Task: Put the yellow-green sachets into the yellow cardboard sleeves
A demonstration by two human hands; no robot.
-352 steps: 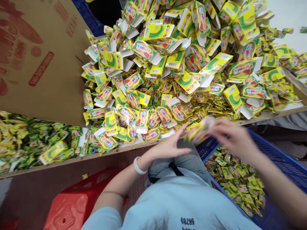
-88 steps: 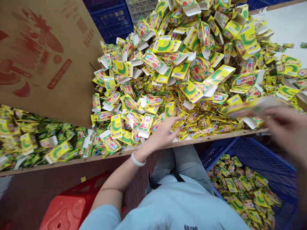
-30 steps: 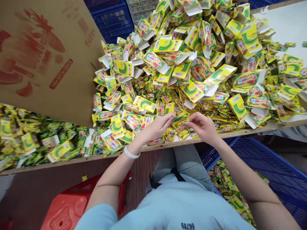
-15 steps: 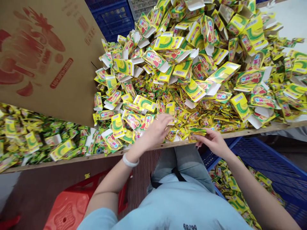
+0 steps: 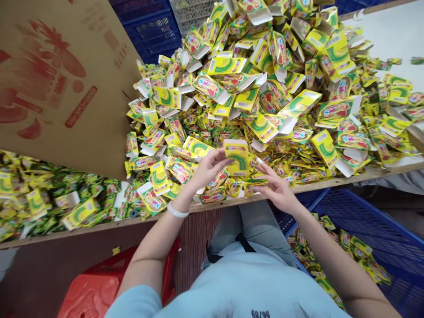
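Observation:
My left hand (image 5: 212,168) holds a small yellow and green box (image 5: 237,159) upright between thumb and fingers, just above the near edge of the table. My right hand (image 5: 276,190) is right of the box; its fingers are curved round green and yellow sachets (image 5: 256,181) at the pile's front, and a white covering shows on one fingertip. Small sachets (image 5: 285,161) lie in front of and behind the hands. A large heap of yellow boxes (image 5: 261,88), many with open white flaps, rises beyond them.
A big brown carton (image 5: 62,88) stands at the left, over more sachets (image 5: 43,203). Below the wooden table edge (image 5: 331,183) are a blue crate (image 5: 374,229) at the right and a red stool (image 5: 91,291) at the left. More blue crates (image 5: 149,31) stand behind.
My left hand has lifted a yellow box off the pile. My right hand has moved left towards it, and its fingers have spread further apart.

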